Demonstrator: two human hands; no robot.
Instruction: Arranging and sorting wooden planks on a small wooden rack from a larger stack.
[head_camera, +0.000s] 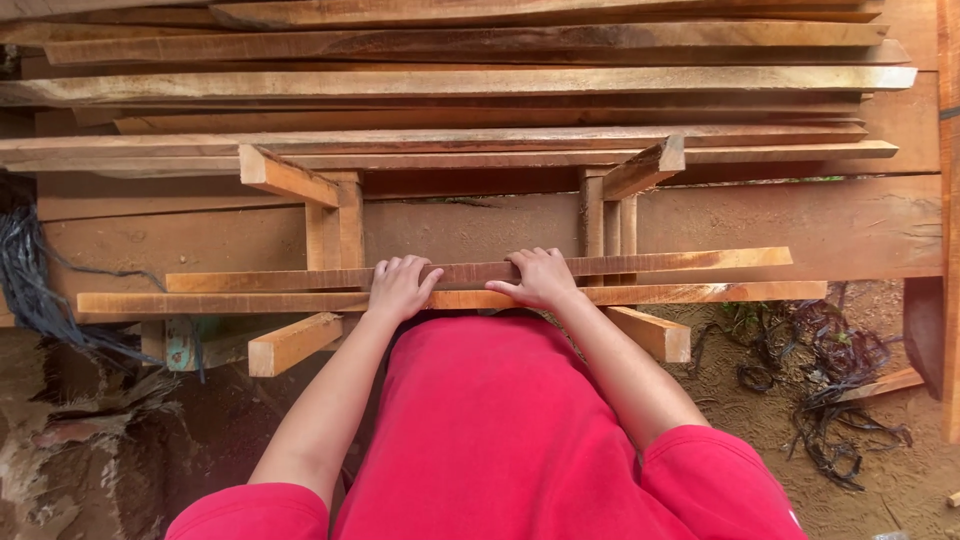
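A tall stack of planks (460, 90) fills the upper view, lying lengthwise. Below it a wooden stand (330, 220) with angled arms carries two long thin slats side by side. The near slat (220, 302) is paler; the far slat (680, 262) is darker and touches it along its edge. The left hand (398, 288) lies on both slats, its grip curled over the far slat's edge. The right hand (541, 278) does the same just beside it. Dark cords (830, 390) lie on the dirt floor (760, 410).
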